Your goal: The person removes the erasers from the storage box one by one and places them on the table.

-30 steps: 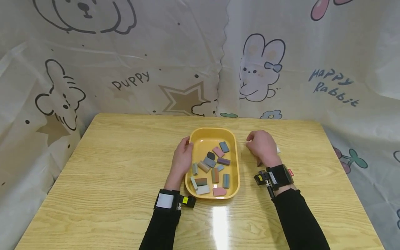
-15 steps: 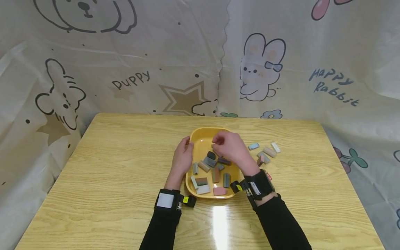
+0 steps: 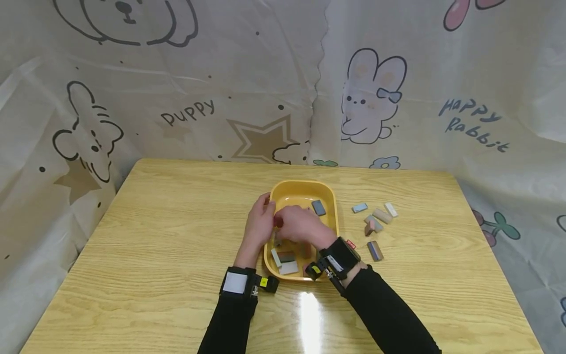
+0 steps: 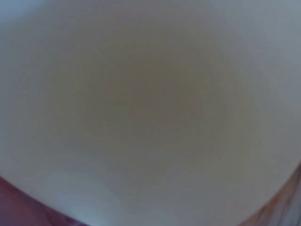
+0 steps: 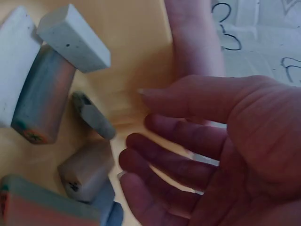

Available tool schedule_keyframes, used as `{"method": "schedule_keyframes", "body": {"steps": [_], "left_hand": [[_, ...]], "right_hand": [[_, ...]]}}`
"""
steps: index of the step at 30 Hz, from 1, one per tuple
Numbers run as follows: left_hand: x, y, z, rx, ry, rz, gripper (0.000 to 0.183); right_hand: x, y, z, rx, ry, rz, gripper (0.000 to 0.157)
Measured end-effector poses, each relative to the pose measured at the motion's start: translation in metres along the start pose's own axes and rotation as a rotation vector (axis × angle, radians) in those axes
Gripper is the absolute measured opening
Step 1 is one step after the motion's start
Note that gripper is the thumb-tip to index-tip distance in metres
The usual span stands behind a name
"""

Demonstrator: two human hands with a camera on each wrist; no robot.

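A yellow tray (image 3: 302,186) holds several small blocks that look like worn erasers. My left hand (image 3: 256,223) holds the tray's left rim, its thumb along the edge. Over the middle of the tray, my right hand (image 3: 300,223) reaches down among the blocks and hides part of them. The right wrist view shows its fingers loosely bent, apart from the thumb, with nothing between them. Nearby there lie a white block (image 5: 75,40), a grey-and-orange block (image 5: 44,96) and a brownish block (image 5: 87,172). A pale blur fills the left wrist view.
Right of the tray, several blocks lie on the wooden table (image 3: 177,236), among them a light blue one (image 3: 359,208), a white one (image 3: 391,210) and a striped one (image 3: 375,250). A slate-blue block (image 3: 318,207) sits near the tray's far end. A printed curtain (image 3: 212,59) hangs behind.
My right hand has come from the blocks right of the tray, over its far right part, to its left middle. The striped block on the table is now uncovered. The left hand stays put.
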State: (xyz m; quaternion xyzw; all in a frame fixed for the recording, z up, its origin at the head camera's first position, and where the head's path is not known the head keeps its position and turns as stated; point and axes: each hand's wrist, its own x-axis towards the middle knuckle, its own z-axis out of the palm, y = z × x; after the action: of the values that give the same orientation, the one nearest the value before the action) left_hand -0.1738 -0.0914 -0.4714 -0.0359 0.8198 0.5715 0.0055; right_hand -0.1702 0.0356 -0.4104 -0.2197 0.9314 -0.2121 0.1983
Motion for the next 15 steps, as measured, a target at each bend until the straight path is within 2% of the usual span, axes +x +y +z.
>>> {"method": "schedule_keyframes", "body": {"steps": [4, 9, 15], "left_hand": [[0.001, -0.002, 0.000, 0.007, -0.003, 0.002, 0.038], [0.001, -0.002, 0.001, 0.005, -0.006, -0.010, 0.038], [0.002, -0.001, -0.001, 0.006, -0.006, -0.005, 0.039]], "right_hand": [[0.009, 0.000, 0.004, -0.055, -0.032, 0.034, 0.016], [0.019, 0.005, 0.013, -0.097, -0.035, 0.031, 0.015], [0.021, 0.008, 0.016, -0.073, -0.011, 0.043, 0.014]]}}
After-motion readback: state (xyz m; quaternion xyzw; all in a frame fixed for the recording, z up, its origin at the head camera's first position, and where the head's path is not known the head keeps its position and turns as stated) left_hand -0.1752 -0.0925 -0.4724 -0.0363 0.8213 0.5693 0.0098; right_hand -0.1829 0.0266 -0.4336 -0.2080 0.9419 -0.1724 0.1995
